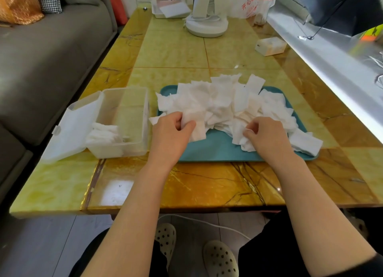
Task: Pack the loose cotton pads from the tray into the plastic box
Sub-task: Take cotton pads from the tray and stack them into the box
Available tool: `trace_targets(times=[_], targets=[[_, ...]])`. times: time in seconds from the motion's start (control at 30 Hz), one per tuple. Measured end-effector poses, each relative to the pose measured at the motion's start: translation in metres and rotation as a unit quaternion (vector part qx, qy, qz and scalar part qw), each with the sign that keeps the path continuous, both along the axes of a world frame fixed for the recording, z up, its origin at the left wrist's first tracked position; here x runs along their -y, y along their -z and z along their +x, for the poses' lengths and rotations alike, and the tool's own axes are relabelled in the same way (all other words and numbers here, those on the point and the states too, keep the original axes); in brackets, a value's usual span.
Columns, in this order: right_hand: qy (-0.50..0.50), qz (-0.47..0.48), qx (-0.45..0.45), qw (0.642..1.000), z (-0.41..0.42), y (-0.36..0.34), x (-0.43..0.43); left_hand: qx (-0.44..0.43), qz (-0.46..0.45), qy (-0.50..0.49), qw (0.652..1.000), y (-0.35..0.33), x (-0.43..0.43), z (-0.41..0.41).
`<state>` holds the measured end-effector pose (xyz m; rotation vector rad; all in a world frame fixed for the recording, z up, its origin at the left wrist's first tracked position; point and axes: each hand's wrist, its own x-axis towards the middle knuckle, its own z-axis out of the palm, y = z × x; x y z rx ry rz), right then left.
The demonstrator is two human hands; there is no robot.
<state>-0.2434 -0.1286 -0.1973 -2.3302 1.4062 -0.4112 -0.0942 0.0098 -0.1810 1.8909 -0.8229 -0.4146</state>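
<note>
Gathering at the near edge of the heap: both hands work among the loose cotton pads piled on the teal tray, which sits near the middle of the bench.

The left hand has its fingers curled and clamped on a flat pad or a few. These hang from the grip toward the near edge of the bench, over bare tray. The right hand pinches crumpled pads at the heap's near right side, fingers closed on them.

The plastic box stands just beside the tray's left edge, so it lies directly left of the left hand, which is the nearer hand by far. Its long axis runs from the near edge of the bench toward the far edge. Its lid is thrown open to the left, away from the tray, leaving the mouth unobstructed.

A small stack of packed pads occupies only the near end of the box. Judged from this, packing is at an early stage, and the coming move is probably a short leftward carry by the left hand over the box's right wall.
</note>
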Motion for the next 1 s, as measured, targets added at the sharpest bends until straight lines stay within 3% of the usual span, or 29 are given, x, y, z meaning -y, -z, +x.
trace_targets(times=[0.13,0.37,0.57,0.67,0.83,0.93,1.0], targets=[[0.003,-0.024,0.018,1.0,-0.001,-0.003,0.0,0.003,0.007,0.001,1.0,0.0,0.001,-0.001],[-0.05,0.04,0.164,0.984,0.005,-0.012,-0.009,0.015,-0.001,-0.003,1.0,0.002,0.0,0.001],[-0.061,-0.075,0.192,0.977,0.008,-0.013,-0.018,0.036,-0.005,-0.055,0.998,0.001,-0.001,0.002],[-0.093,0.015,0.273,0.957,0.014,-0.019,-0.023,0.033,-0.009,-0.057,0.998,0.003,0.0,0.004],[-0.222,0.246,0.337,0.882,0.019,-0.034,-0.036,-0.011,0.0,0.014,1.0,0.002,0.001,0.0],[-0.239,0.275,0.343,0.866,0.02,-0.033,-0.038,-0.067,-0.003,0.074,0.995,0.0,0.002,-0.005],[-0.224,0.239,0.332,0.885,0.021,-0.029,-0.036,-0.09,-0.009,0.098,0.991,-0.003,0.001,-0.007]])
